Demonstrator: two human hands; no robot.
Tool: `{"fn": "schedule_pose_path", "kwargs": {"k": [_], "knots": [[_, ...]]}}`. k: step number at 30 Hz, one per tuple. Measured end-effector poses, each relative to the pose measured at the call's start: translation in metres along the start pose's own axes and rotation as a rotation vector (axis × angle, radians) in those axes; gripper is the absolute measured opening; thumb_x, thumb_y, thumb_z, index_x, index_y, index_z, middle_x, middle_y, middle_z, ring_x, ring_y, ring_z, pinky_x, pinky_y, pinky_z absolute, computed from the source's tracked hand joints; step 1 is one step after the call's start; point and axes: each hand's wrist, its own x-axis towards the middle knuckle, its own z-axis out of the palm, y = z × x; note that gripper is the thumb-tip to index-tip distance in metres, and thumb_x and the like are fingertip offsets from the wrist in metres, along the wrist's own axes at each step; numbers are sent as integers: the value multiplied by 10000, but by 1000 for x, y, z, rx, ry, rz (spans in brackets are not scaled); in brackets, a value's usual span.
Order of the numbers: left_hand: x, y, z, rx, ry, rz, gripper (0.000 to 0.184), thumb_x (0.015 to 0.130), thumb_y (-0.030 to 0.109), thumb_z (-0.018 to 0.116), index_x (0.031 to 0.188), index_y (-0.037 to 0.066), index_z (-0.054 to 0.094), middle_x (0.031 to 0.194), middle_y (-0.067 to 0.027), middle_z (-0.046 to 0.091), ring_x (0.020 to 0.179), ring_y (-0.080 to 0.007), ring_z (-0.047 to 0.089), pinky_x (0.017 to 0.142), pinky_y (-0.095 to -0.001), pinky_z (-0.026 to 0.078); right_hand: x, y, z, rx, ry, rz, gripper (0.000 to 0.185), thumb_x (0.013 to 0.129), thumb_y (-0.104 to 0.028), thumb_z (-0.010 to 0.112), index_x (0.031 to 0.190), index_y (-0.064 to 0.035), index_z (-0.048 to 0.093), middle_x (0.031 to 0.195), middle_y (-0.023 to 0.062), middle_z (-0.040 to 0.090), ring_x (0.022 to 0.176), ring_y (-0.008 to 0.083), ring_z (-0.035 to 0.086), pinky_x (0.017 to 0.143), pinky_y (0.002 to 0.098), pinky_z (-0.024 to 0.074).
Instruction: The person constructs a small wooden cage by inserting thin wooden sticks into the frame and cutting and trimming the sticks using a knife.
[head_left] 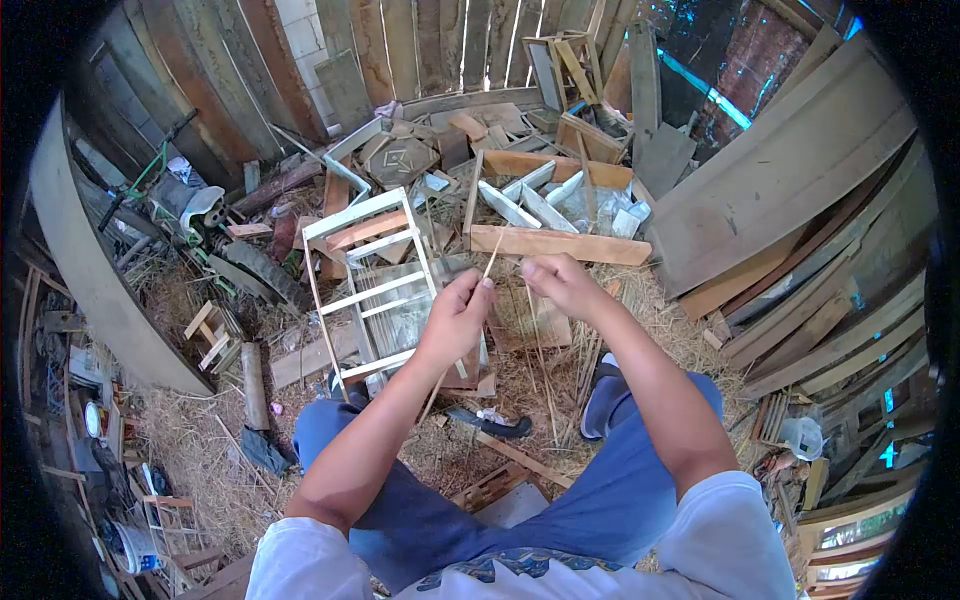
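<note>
My left hand (pixel 460 310) is closed round a thin pale wooden stick (pixel 495 252). One end of the stick points up and away from me past the thumb. A thin length also shows below the wrist, slanting toward my knee. My right hand (pixel 562 284) is level with the left, a short gap away, with its fingers curled in. What it grips, if anything, is hidden. Beyond my left hand stands a white slatted wooden frame (pixel 365 302). Several thin sticks (pixel 541 350) rest on the ground below my hands.
A wooden crate (pixel 560 243) with white-painted pieces and plastic lies ahead. Scrap boards (pixel 470 128) are heaped by the plank wall. Large panels (pixel 780 165) lean at the right. A small green bike (pixel 190 200) stands at the left. Straw covers the ground (pixel 670 345).
</note>
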Motion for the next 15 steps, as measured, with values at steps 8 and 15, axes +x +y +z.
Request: {"fn": "schedule_pose_path", "kwargs": {"k": [8,15], "knots": [[-3,7,7,-195,-40,-118,217,1060,213,500,914,62,552,686,70,434,609,-15,372,513,-224,299,-5,-21,4,-526,78,-127,430,983,-456,553,825,-68,654,666,153,599,640,359,590,606,446,453],[1,2,11,63,22,35,251,1068,210,467,918,27,553,702,17,479,657,-58,424,569,-258,379,-2,-16,4,-558,140,-155,510,950,-529,556,746,-74,664,617,186,596,609,394,614,586,482,469]]}}
